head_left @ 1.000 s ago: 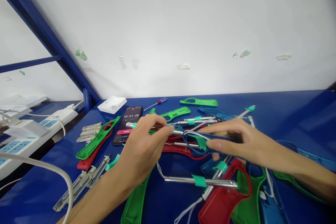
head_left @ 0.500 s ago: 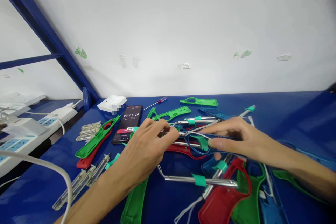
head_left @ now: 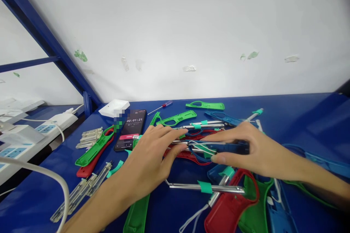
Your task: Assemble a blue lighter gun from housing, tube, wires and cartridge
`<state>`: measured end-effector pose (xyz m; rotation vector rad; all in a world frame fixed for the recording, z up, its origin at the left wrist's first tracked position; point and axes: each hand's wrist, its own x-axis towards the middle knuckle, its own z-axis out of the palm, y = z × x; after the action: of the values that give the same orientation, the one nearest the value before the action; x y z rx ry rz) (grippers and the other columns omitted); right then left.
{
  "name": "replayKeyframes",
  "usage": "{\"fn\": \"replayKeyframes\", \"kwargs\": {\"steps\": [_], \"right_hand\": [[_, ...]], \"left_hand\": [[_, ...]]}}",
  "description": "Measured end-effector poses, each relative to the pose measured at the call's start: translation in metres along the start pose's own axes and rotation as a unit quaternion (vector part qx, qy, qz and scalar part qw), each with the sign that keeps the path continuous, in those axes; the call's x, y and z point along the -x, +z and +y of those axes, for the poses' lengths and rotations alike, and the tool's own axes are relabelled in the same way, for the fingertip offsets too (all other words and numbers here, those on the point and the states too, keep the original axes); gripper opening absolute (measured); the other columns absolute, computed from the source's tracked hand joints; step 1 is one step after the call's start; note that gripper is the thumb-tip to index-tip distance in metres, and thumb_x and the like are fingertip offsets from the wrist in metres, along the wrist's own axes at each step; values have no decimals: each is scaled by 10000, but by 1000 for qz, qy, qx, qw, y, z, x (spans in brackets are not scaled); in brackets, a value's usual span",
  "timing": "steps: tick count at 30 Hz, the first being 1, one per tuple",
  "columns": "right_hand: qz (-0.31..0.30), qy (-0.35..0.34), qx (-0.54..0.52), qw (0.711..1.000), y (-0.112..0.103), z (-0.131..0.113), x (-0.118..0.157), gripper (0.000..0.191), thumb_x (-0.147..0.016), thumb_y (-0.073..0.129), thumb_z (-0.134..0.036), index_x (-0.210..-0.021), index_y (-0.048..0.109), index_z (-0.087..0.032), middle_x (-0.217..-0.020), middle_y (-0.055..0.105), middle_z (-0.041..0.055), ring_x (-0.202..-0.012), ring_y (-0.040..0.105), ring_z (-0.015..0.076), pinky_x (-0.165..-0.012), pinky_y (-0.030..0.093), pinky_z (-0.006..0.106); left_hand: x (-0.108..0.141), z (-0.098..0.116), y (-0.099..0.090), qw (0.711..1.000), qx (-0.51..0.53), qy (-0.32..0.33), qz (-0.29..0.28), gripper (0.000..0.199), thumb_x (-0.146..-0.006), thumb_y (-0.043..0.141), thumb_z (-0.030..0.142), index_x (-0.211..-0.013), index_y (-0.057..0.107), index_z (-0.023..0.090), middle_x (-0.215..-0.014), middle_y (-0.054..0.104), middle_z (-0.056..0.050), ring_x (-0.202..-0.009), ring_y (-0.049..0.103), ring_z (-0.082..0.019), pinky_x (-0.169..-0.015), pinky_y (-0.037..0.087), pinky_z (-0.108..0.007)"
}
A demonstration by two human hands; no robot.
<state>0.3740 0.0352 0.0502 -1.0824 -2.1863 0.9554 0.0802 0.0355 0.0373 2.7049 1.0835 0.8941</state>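
Observation:
My left hand [head_left: 153, 149] pinches a slim silver metal rod [head_left: 180, 142] between thumb and fingertips; the palm hides much of it. White cord [head_left: 201, 145] runs from the rod's end toward my right hand [head_left: 246, 153]. That hand is closed around a blue plastic handle shell [head_left: 236, 148] with a looped end, thumb below and fingers above. Shell and rod meet between the hands. Beneath them lie red shell pieces [head_left: 188, 158] and other silver rods. Nearer me, a rod with turquoise tape [head_left: 206, 187] rests beside a red shell [head_left: 226, 207].
A phone showing a timer [head_left: 133, 123] lies left of the hands, with a screwdriver [head_left: 161, 107] and a white box [head_left: 114, 108] behind. Green shells [head_left: 205, 105] lie at the back. Clear plastic parts [head_left: 82, 193] and a white power strip [head_left: 51, 123] are on the left.
My right hand has turned the blue shell and brought it against the rod. My left fingers have straightened somewhat over the rod. The view has shifted slightly.

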Motion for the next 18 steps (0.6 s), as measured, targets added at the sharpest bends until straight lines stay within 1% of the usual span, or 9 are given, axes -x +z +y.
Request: {"fn": "replayKeyframes", "kwargs": {"steps": [1,2,5,8,11,13,15,17,18], "right_hand": [[5,-9,12,1000,0,-1,0,379,-984,838,-526,-1319,886,-354,-991,907,-3,-826,825,265,-660,634,329],[9,-19,22,1000,1,-1,1,367,-985,837,-516,-1311,889,-356,-975,905,-4,-840,833,276,-664,640,337],[15,-45,52,997,3,1,2,353,-998,825,-498,-1319,884,-365,-960,905,-5,-843,849,290,-643,646,347],[20,-70,83,994,5,4,2,326,-1036,786,-473,-1335,870,-375,-1050,914,-14,-791,849,243,-643,640,326],[39,-91,121,988,6,6,1,300,-1072,744,-450,-1339,856,-370,-1142,912,-21,-794,856,205,-671,640,308],[63,-106,147,981,6,5,1,349,-1068,756,-469,-1395,816,-365,-1171,908,-20,-832,867,212,-673,646,314],[96,-127,171,972,7,3,2,475,-1055,780,-502,-1502,729,-350,-1205,900,-9,-904,874,230,-706,664,335],[135,-162,189,959,9,1,4,545,-1054,790,-522,-1543,665,-316,-1267,881,17,-1028,863,242,-804,675,357],[153,-184,197,951,11,0,5,501,-1070,779,-507,-1510,670,-295,-1278,873,28,-1078,849,241,-867,668,367]], "left_hand": [[1,0,0,1000,7,5,-5,176,-1176,591,290,-1279,729,256,-1096,812,-12,-975,721,-225,-878,524,-394],[1,0,0,1000,14,10,-10,179,-1180,581,283,-1246,747,263,-1072,816,1,-945,722,-214,-866,523,-386],[2,1,0,999,33,14,-11,195,-1169,582,238,-1098,763,249,-992,805,19,-878,723,-189,-805,532,-349],[0,3,1,999,40,4,-5,177,-1131,608,191,-1056,763,229,-937,791,17,-823,729,-179,-738,540,-323],[-1,3,2,999,36,-1,0,169,-1099,619,161,-1028,764,209,-900,783,10,-757,717,-173,-678,528,-314],[-1,2,2,1000,29,-5,6,164,-1090,622,157,-1023,766,199,-904,787,0,-736,711,-173,-653,515,-313],[-1,2,2,1000,22,-9,11,167,-1089,622,164,-1020,770,196,-904,789,-8,-723,708,-173,-627,502,-309],[-1,1,1,1000,18,-11,14,173,-1093,616,174,-1021,773,196,-896,787,-10,-724,715,-176,-620,504,-308],[-1,1,1,1000,17,-11,15,178,-1095,611,177,-1024,773,196,-895,786,-10,-731,722,-179,-625,513,-310]]}}
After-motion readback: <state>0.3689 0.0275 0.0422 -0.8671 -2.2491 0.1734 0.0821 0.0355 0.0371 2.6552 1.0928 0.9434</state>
